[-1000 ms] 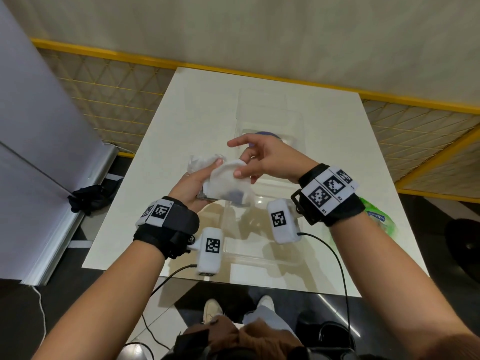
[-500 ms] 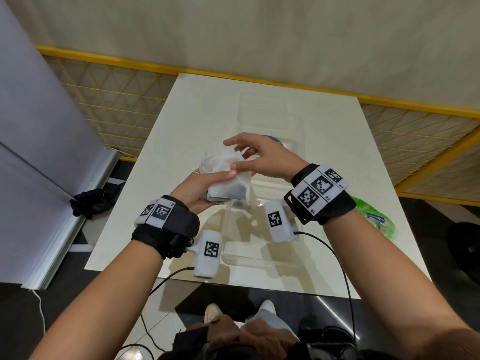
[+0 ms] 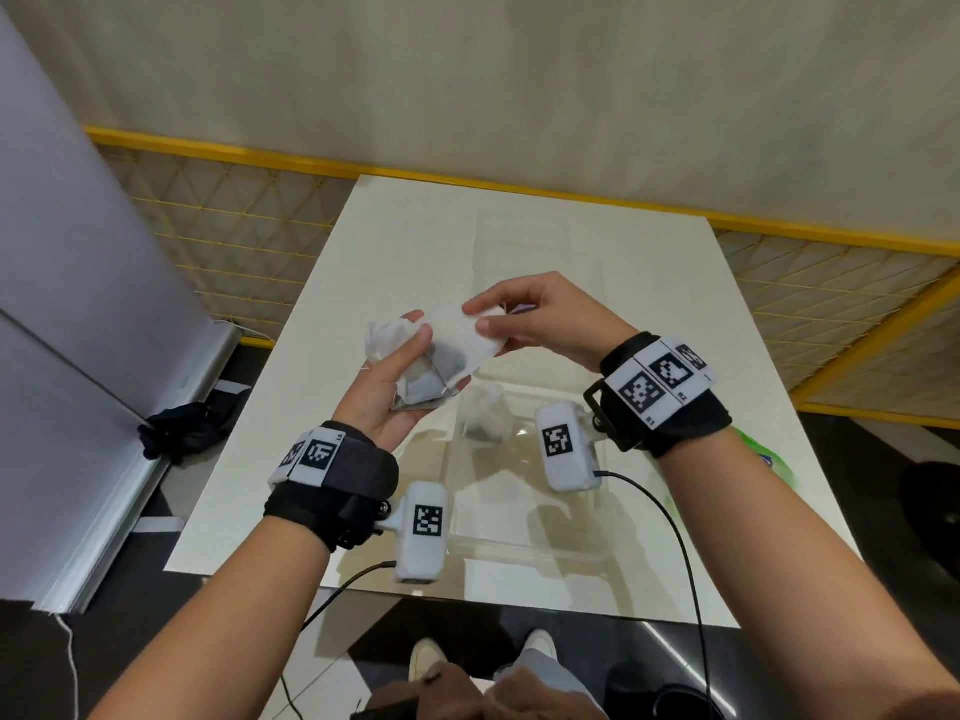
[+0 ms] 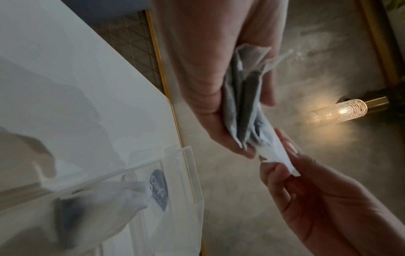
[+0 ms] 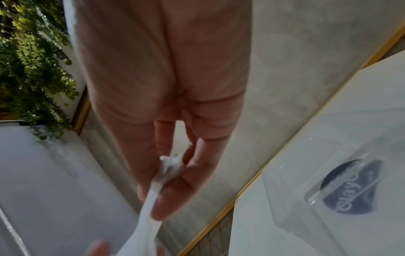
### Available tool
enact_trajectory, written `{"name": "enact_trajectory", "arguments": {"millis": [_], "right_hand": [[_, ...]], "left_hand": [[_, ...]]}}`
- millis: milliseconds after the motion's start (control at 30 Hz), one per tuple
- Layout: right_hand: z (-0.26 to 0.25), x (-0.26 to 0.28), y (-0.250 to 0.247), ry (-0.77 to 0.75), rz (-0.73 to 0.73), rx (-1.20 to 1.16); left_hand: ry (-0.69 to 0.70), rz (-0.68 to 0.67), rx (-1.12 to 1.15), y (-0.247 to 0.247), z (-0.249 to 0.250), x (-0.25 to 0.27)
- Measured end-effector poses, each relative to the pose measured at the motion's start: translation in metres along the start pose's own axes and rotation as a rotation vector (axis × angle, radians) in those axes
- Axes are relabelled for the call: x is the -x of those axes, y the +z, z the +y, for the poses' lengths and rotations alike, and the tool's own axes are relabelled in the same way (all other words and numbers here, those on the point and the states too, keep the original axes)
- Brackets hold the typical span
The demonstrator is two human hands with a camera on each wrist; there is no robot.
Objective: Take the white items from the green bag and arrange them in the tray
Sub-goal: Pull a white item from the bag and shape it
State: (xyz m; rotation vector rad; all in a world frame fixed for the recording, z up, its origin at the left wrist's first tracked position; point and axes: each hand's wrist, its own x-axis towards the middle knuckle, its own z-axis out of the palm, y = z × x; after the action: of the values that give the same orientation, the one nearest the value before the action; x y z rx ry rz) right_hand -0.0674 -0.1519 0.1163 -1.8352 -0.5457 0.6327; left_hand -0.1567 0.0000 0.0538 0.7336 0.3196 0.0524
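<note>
Above the clear tray (image 3: pixel 524 543), the left hand (image 3: pixel 387 392) grips a bunch of white sachets (image 3: pixel 415 376). The right hand (image 3: pixel 540 319) pinches the top one's end (image 3: pixel 483 337). Another sachet (image 3: pixel 480 415) lies inside the tray.

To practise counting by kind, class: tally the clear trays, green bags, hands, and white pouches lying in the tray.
Clear tray: 1
Green bag: 1
Hands: 2, the left hand and the right hand
White pouch in the tray: 1
Total: 5
The held pouches are too bunched to count.
</note>
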Motion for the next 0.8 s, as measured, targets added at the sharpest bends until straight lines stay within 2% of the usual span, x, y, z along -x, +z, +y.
{"name": "enact_trajectory", "arguments": {"millis": [133,233,333,500,600,700,800], "right_hand": [[0.001,0.003,-0.003,0.028,-0.016,-0.028],[-0.001,0.007,-0.009,0.034,-0.064,0.018],[-0.003,0.007,-0.011,0.023,-0.047,0.121],[0.003,-0.001,-0.010,0.016,-0.018,0.336],[0.008,-0.003,-0.011,0.024,0.003,0.366],[0.007,-0.004,-0.012,0.021,-0.016,0.346],[0.006,-0.006,-0.015,0.016,-0.050,0.315]], "left_hand": [[0.033,-0.088,-0.062,0.002,0.000,0.003],[0.030,-0.058,-0.024,-0.001,0.001,0.002],[0.027,-0.001,0.011,-0.003,-0.001,0.000],[0.050,0.016,-0.110,-0.004,-0.004,-0.002],[0.022,0.031,-0.119,-0.009,-0.007,-0.005],[-0.020,-0.031,-0.118,-0.012,-0.008,-0.005],[-0.028,-0.084,-0.245,-0.013,-0.008,-0.008]]}}
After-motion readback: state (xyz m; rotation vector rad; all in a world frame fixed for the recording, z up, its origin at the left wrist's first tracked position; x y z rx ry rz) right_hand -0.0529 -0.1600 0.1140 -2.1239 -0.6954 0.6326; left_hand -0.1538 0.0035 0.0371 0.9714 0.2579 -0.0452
